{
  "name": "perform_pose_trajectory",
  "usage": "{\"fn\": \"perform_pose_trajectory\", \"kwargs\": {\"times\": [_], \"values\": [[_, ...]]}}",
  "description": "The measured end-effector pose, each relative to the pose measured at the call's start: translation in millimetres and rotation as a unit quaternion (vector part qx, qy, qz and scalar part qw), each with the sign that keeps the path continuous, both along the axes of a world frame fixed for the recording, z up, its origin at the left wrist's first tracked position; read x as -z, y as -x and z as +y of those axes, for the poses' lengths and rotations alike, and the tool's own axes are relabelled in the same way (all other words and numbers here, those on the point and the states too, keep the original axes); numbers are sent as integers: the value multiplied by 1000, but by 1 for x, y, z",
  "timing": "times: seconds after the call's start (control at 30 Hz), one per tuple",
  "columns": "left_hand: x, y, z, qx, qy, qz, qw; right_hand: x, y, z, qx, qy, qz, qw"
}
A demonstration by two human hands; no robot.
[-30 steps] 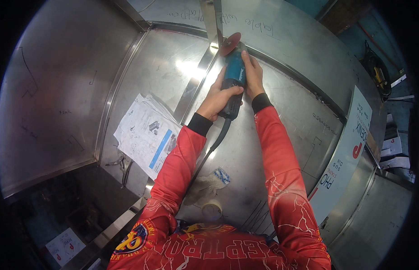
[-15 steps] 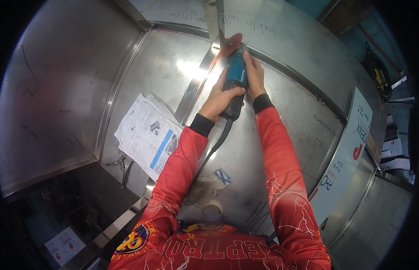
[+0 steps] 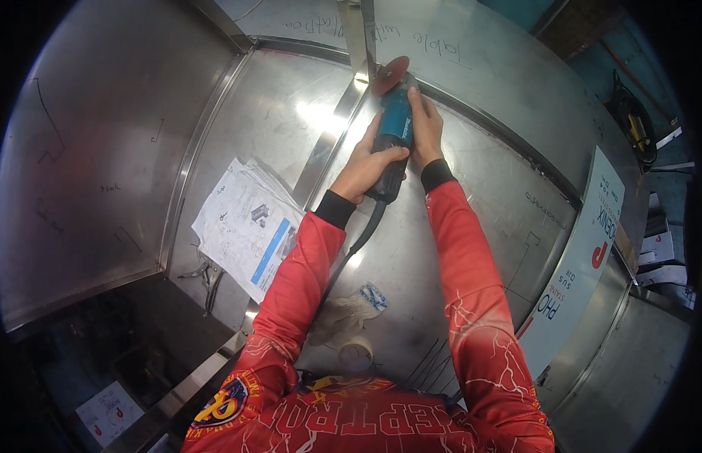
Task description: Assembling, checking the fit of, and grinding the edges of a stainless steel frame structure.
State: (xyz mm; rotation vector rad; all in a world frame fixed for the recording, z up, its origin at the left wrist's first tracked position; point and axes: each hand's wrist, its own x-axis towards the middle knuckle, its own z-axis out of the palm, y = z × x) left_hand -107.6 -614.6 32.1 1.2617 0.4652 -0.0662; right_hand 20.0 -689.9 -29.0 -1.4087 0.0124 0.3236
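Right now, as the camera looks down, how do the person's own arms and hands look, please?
The left hand and right hand are without gloves. Both arms wear long red sleeves with thin, pale lightning lines and black cuffs. The left sleeve carries a dark blue and yellow badge.

metal surface (image 3: 419,260) | paper stack (image 3: 245,226) | whitish glove (image 3: 355,308) | tape roll (image 3: 355,342) | pliers (image 3: 210,281)

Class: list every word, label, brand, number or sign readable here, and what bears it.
Wording withheld; locations only:
Grinder: small white lettering.
Worktop: dark handwriting.
Far metal surface: larger handwriting.
Left metal panel: faint handwriting.
White panel: dark and red print.
Shirt: large outlined lettering.
Papers, lower-left sheet: print too small to read.
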Motion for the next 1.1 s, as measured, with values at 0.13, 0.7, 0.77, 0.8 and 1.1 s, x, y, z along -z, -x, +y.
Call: {"fn": "perform_pose_trajectory", "kwargs": {"times": [0.13, 0.7, 0.77, 0.8, 1.1], "values": [[1, 0, 8, 18, -21, -3, 1000, -3, 5, 1, 24, 6, -9, 1000], [14, 0, -5, -36, -3, -37, 999, -4, -4, -1, -47, -12, 2, 999], [10, -1, -5, -34, 9, -38, 999, -4, -5, 0, -48, -18, 13, 999], [9, -1, -5, -32, 22, -39, 998, -5, -6, 0, -49, -24, 23, 998], [3, 0, 0, -19, 47, -18, 999, -1, -5, 3, -34, -16, 14, 999]]}}
